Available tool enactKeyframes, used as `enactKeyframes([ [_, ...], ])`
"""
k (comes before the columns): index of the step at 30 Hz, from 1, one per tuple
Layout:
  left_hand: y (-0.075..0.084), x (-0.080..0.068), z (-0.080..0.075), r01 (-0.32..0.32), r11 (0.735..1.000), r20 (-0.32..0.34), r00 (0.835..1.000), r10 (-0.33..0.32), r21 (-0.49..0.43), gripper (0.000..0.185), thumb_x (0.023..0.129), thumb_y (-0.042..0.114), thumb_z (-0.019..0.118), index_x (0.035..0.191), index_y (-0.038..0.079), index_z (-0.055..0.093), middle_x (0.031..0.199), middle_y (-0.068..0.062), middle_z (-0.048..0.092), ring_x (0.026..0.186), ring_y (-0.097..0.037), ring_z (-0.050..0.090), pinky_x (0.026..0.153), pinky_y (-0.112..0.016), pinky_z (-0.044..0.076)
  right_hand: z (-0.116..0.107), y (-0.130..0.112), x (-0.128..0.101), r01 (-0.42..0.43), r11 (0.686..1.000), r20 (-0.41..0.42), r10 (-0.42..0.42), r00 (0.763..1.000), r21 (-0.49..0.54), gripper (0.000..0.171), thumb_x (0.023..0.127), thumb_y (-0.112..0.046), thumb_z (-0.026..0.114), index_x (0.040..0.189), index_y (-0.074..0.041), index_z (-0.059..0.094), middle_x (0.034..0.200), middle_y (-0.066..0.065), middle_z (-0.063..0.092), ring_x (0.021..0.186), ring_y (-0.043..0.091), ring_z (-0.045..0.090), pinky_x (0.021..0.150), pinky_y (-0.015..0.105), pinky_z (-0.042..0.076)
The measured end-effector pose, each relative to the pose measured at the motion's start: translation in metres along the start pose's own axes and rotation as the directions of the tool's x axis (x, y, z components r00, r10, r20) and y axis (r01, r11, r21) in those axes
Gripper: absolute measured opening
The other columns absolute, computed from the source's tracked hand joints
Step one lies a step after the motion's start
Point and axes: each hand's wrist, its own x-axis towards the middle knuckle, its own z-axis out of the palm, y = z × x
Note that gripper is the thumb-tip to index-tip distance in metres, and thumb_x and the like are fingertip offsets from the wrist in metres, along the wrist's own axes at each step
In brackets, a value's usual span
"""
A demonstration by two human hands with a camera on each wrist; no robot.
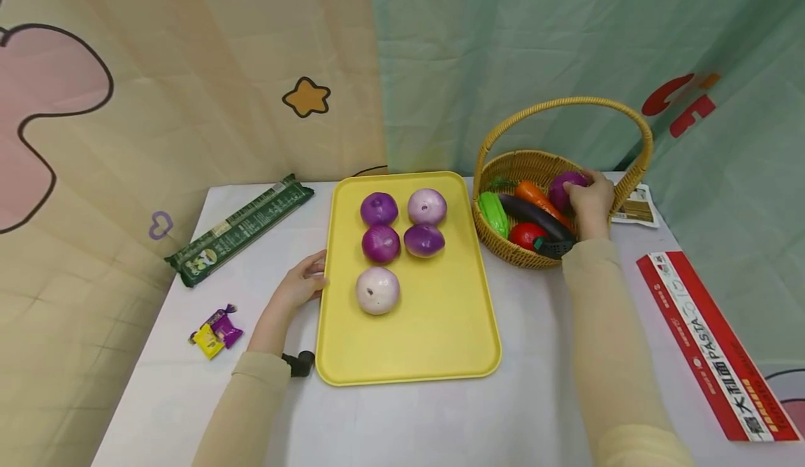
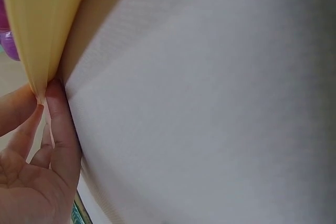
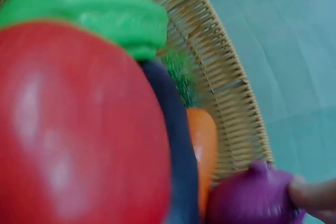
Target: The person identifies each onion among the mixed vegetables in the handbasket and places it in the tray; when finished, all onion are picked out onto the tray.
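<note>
Eggplant [image 1: 534,216] and carrot [image 1: 538,197] beside gripped onion [image 1: 564,189]

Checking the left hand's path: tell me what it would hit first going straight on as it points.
The left hand already touches the yellow plastic tray at its left rim; beyond that, probably the pale purple onion.

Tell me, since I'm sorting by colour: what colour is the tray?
Yellow; the tray shows best in the head view.

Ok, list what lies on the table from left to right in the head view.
Candy wrappers → green packet → left hand → yellow tray → wicker basket → right hand → red pasta box.
</note>
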Motion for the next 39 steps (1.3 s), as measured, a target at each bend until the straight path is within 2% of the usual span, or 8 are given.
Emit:
enactKeyframes([
  [4, 0.000, -0.001, 0.001, 0.004, 1.000, -0.001, 1.000, -0.004, -0.003, 0.065, 0.099, 0.000, 0.051, 0.157, 0.015, 0.027, 0.144, -0.020, 0.042, 0.123, -0.028, 0.050, 0.089, -0.029, 0.053, -0.003, -0.010, -0.006, 0.020, 1.000, 0.067, -0.021, 0.998, 0.012, 0.059, 0.100, -0.028, 0.053, 0.153, -0.009, 0.035, 0.154, 0.023, 0.034, 0.141, 0.036, 0.036, 0.111, 0.043, 0.041],
  [7, 0.001, -0.001, 0.001, 0.005, 1.000, 0.000, 1.000, -0.005, 0.002, 0.065, 0.099, 0.000, 0.051, 0.157, 0.016, 0.027, 0.144, -0.020, 0.042, 0.122, -0.029, 0.051, 0.090, -0.030, 0.053, -0.002, -0.018, -0.016, -0.008, 0.992, 0.156, -0.012, 0.988, 0.129, 0.062, 0.101, -0.033, 0.049, 0.156, -0.010, 0.030, 0.157, 0.019, 0.032, 0.140, 0.034, 0.040, 0.101, 0.038, 0.048],
  [14, 0.001, 0.000, 0.002, 0.005, 1.000, 0.011, 1.000, -0.005, -0.018, 0.065, 0.098, -0.001, 0.051, 0.157, 0.015, 0.027, 0.144, -0.020, 0.040, 0.125, -0.029, 0.048, 0.089, -0.029, 0.053, 0.004, -0.029, -0.056, -0.038, 0.936, 0.347, -0.091, 0.934, 0.349, 0.065, 0.100, -0.036, 0.053, 0.156, -0.013, 0.029, 0.159, 0.017, 0.027, 0.139, 0.033, 0.040, 0.098, 0.031, 0.047],
  [19, 0.001, 0.000, 0.000, 0.010, 1.000, 0.011, 1.000, -0.010, -0.010, 0.065, 0.099, 0.000, 0.050, 0.157, 0.015, 0.026, 0.145, -0.019, 0.041, 0.126, -0.028, 0.048, 0.088, -0.027, 0.053, 0.012, -0.031, -0.093, -0.008, 0.937, 0.500, -0.178, 0.848, 0.348, 0.062, 0.101, -0.035, 0.052, 0.155, -0.013, 0.031, 0.156, 0.018, 0.031, 0.135, 0.033, 0.044, 0.098, 0.032, 0.050],
  [26, 0.002, 0.000, 0.000, 0.009, 1.000, 0.006, 1.000, -0.009, 0.000, 0.065, 0.099, 0.000, 0.051, 0.157, 0.015, 0.027, 0.144, -0.020, 0.041, 0.126, -0.029, 0.047, 0.086, -0.026, 0.052, 0.047, -0.013, -0.131, 0.020, 0.938, 0.694, -0.270, 0.667, 0.345, 0.054, 0.103, -0.023, 0.052, 0.150, -0.001, 0.037, 0.147, 0.024, 0.043, 0.102, 0.010, 0.063, 0.092, 0.031, 0.056],
  [29, 0.003, -0.001, 0.000, 0.010, 1.000, 0.005, 1.000, -0.010, 0.004, 0.065, 0.099, 0.000, 0.050, 0.157, 0.015, 0.026, 0.144, -0.020, 0.041, 0.127, -0.029, 0.047, 0.087, -0.026, 0.052, 0.065, -0.003, -0.142, -0.005, 0.945, 0.743, -0.253, 0.620, 0.326, 0.052, 0.102, -0.020, 0.054, 0.147, 0.002, 0.039, 0.144, 0.026, 0.044, 0.103, 0.014, 0.063, 0.094, 0.036, 0.055],
  [36, 0.002, 0.000, 0.000, 0.006, 1.000, 0.009, 1.000, -0.006, 0.000, 0.065, 0.099, 0.000, 0.050, 0.157, 0.015, 0.026, 0.145, -0.020, 0.041, 0.128, -0.030, 0.047, 0.089, -0.028, 0.052, 0.097, 0.015, -0.160, -0.072, 0.962, 0.786, -0.172, 0.594, 0.265, 0.049, 0.100, -0.016, 0.056, 0.143, 0.005, 0.043, 0.142, 0.027, 0.043, 0.101, 0.020, 0.066, 0.094, 0.039, 0.055],
  [39, 0.002, 0.000, 0.000, 0.006, 1.000, 0.004, 1.000, -0.006, -0.002, 0.065, 0.098, 0.000, 0.051, 0.157, 0.015, 0.027, 0.145, -0.020, 0.041, 0.127, -0.030, 0.047, 0.090, -0.029, 0.052, 0.106, 0.018, -0.163, -0.074, 0.966, 0.774, -0.153, 0.614, 0.250, 0.048, 0.100, -0.016, 0.057, 0.141, 0.006, 0.046, 0.140, 0.026, 0.045, 0.103, 0.020, 0.066, 0.093, 0.039, 0.055],
])
